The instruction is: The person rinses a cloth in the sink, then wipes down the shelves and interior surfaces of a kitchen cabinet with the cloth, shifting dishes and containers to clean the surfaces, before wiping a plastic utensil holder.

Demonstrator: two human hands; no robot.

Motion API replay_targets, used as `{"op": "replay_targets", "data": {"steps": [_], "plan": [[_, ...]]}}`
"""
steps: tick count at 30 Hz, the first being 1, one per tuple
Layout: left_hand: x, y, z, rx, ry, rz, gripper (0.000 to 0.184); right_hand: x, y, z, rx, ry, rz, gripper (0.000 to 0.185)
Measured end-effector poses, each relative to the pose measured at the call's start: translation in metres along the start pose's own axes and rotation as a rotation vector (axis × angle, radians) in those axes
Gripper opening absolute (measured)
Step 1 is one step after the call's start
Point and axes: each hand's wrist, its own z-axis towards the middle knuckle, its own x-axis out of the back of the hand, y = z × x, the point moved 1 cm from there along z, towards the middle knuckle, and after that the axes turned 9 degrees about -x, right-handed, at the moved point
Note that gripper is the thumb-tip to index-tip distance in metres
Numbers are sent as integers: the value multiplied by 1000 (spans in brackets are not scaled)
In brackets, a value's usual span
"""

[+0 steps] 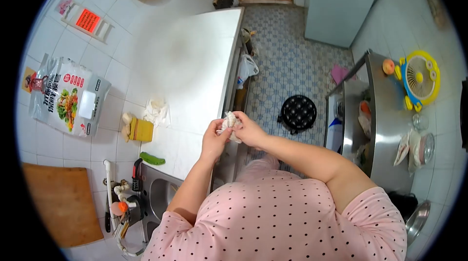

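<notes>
A crumpled whitish cloth or tissue (231, 123) is held between both hands, in front of the body and by the counter's edge. My left hand (214, 139) grips its left side with bent fingers. My right hand (249, 129) pinches it from the right, the fingertips at its top. To the left on the white counter (195, 80) lies another crumpled white piece (157, 112). Beside that stands a yellow container (141, 130), and a green vegetable (152, 158) lies near the sink.
A metal sink (162, 196) is at lower left, near a wooden board (63, 202). On the right, a steel shelf unit (390, 134) carries a yellow fan (420, 78). A black round stool (297, 113) stands on the tiled floor. A pale fridge (339, 10) is farther back.
</notes>
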Motion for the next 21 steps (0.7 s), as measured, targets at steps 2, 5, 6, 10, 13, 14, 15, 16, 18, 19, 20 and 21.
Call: {"op": "replay_targets", "data": {"steps": [2,5,6,10,13,14,15,16,18,19,20,21], "plan": [[0,-3,37,-51,-41,105,28,19,-19,27,-38,8,-156,48],[2,-22,95,-158,-79,163,18,50,-27,83,-45,65,-244,44],[0,-19,110,-142,-102,127,17,58,-37,97,-99,59,-245,43],[0,0,160,-1,-150,-227,15,82,-73,159,-92,103,-189,26],[4,8,179,16,-132,-317,15,81,-97,177,-135,110,-157,23],[7,14,185,32,-132,-344,15,81,-104,184,-159,98,-142,22],[12,19,189,44,-124,-304,15,81,-110,191,-153,60,-255,21],[18,24,191,55,-113,-264,15,82,-114,200,-147,21,-369,21],[29,21,195,59,-89,-251,15,85,-119,219,-141,-127,-592,19],[34,14,197,51,-70,-278,15,86,-118,232,-141,-242,-701,17],[39,9,198,40,-45,-306,15,85,-120,246,-136,-363,-814,16],[43,5,198,35,-15,-323,18,79,-128,255,-131,-508,-1030,21]]}}
